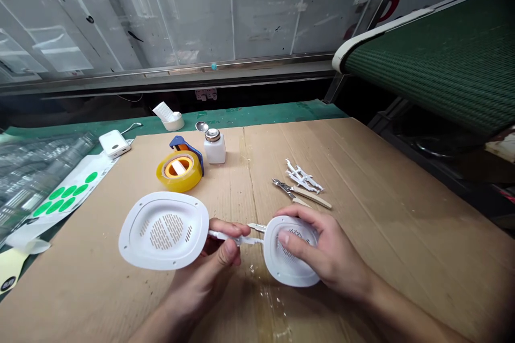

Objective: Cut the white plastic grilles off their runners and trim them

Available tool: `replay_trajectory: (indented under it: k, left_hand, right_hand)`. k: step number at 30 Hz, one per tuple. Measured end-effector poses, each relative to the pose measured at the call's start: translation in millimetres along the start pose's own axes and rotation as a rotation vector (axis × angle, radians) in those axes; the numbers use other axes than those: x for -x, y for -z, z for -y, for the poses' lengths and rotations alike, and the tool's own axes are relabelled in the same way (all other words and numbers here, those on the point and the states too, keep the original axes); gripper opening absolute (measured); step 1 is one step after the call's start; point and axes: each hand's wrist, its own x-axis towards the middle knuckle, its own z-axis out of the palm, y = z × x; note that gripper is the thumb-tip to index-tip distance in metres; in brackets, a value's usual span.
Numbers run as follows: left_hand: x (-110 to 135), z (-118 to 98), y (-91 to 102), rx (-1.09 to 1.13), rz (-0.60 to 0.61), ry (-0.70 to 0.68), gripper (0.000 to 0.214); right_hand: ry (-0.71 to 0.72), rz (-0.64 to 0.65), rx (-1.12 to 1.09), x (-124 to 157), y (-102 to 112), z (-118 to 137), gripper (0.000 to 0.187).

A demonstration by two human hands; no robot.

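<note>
My left hand (205, 278) grips a white perforated oval plastic shell (163, 230) from below, its thumb pressing a thin white plastic arm (237, 237) against the fingers. That arm reaches across to a second white perforated shell (295, 273), which my right hand (325, 252) holds with fingers over its top and thumb on its slotted face. The arm's far end meets this shell's rim, though the exact join is hard to see. Just above my right hand lie small pliers (284, 187) with a tan handle and a bunch of white plastic arms (301, 176).
Both hands work over a cardboard sheet (362, 236). Behind them stand a yellow tape roll (179, 170), a white dispensing bottle (214, 149), and a white cup (174, 123). A green dot sticker sheet (66, 195) and plastic bag (36, 171) lie left; a green conveyor belt (438, 48) runs right.
</note>
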Motion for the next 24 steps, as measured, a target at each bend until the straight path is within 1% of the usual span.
replay_trajectory:
  k: [3, 5, 7, 12, 16, 18, 21, 24]
  left_hand:
    - [-0.6, -1.2, -2.3, 0.020, -0.030, 0.000, 0.014]
    - [-1.3, -2.7, -3.8, 0.017, -0.015, -0.002, 0.013]
    - [-2.2, -4.2, -5.6, 0.011, 0.015, -0.011, 0.010]
    - [-4.3, -3.1, -8.1, 0.023, 0.070, -0.068, 0.010]
    - [-3.1, -1.0, -9.8, 0.051, 0.070, -0.074, 0.012]
    - [-2.7, -2.0, -10.8, 0.087, 0.064, -0.049, 0.019]
    - [-4.1, -4.7, -10.2, 0.094, 0.073, 0.007, 0.034]
    - [-6.1, -6.3, -7.1, 0.047, 0.059, 0.061, 0.046]
  right_hand:
    - [-0.002, 0.004, 0.047, 0.7, 0.2, 1.4, 0.023]
    - [-0.030, 0.011, 0.031, 1.2, -0.7, 1.4, 0.024]
    - [-0.064, 0.010, 0.001, 1.3, -2.1, -0.1, 0.029]
    - [-0.075, -0.045, 0.011, 0.9, -2.5, -12.3, 0.038]
    - [-0.077, -0.029, 0.020, 0.0, 0.9, -21.8, 0.039]
    - [-0.081, -0.059, 0.003, -1.0, 1.6, -22.4, 0.040]
    - [-0.095, -0.170, -0.018, -2.6, 1.5, -21.4, 0.041]
    - [-0.109, -0.182, -0.036, -3.9, 4.5, -23.0, 0.039]
